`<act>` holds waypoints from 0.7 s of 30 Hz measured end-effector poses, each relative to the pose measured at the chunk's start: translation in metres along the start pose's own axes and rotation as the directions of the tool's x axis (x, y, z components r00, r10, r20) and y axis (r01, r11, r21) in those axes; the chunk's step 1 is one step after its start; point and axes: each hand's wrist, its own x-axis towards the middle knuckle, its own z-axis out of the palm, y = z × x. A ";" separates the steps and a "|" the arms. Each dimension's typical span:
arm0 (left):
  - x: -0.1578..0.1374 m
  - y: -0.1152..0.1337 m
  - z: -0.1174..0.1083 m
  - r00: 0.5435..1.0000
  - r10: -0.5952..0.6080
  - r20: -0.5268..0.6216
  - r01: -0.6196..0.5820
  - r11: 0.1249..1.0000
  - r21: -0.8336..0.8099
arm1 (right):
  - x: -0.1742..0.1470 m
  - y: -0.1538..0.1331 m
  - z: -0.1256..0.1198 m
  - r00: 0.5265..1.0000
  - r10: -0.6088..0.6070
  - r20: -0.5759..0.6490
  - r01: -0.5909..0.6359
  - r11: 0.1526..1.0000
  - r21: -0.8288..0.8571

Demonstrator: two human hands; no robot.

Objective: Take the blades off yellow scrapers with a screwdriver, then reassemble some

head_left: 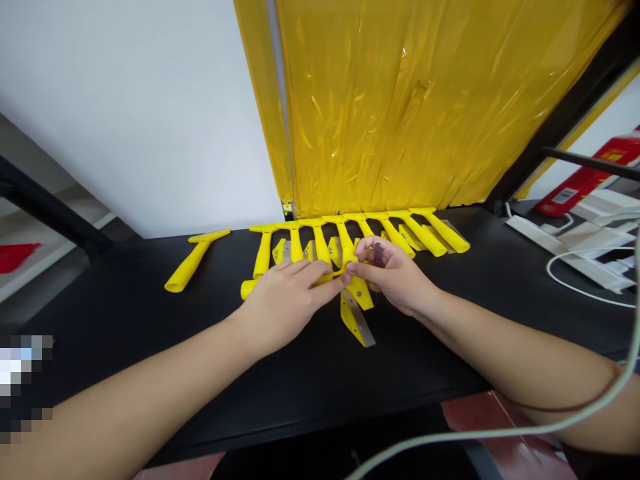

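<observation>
My left hand [290,300] is closed around a yellow scraper handle [247,289], whose round end sticks out on its left. My right hand [397,275] pinches at the handle's other end, and the fingertips of both hands nearly meet there. Just under the fingers shows a yellow plate with a screw [361,293]. Below it, a yellow blade holder with a metal blade [357,320] points toward me; whether it joins the handle is hidden. A small dark object [379,255], too unclear to name, shows at my right fingers.
Several yellow scraper handles [430,237] stand in a row at the back of the black table [300,393], with bladed pieces between them. One separate handle [193,262] lies left. White power strips [575,250], a red package [590,170] and a pale cable [500,433] are right.
</observation>
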 end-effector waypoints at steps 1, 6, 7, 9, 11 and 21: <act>0.000 0.000 0.000 1.000 0.001 -0.005 -0.001 1.000 0.004 | 0.001 0.001 -0.001 0.998 -0.058 -0.004 0.058 0.997 -0.053; 0.001 0.000 -0.008 0.999 0.042 -0.021 -0.041 0.998 0.050 | 0.001 0.001 -0.007 0.982 -0.181 0.045 0.186 0.945 -0.268; 0.001 0.000 -0.010 0.998 0.051 -0.022 -0.050 0.997 0.060 | 0.000 0.000 -0.007 0.982 -0.179 0.061 0.189 0.936 -0.296; 0.001 0.001 -0.013 0.997 0.067 -0.025 -0.065 0.995 0.074 | -0.002 -0.003 -0.007 0.980 -0.174 0.098 0.197 0.923 -0.331; 0.002 0.002 -0.014 0.996 0.082 -0.023 -0.080 0.994 0.079 | -0.003 -0.005 -0.007 0.973 -0.189 0.131 0.224 0.904 -0.364; 0.000 -0.017 -0.017 0.946 -0.318 -0.061 0.324 0.934 0.149 | -0.001 -0.020 -0.027 0.948 -0.095 0.305 0.254 0.801 -0.542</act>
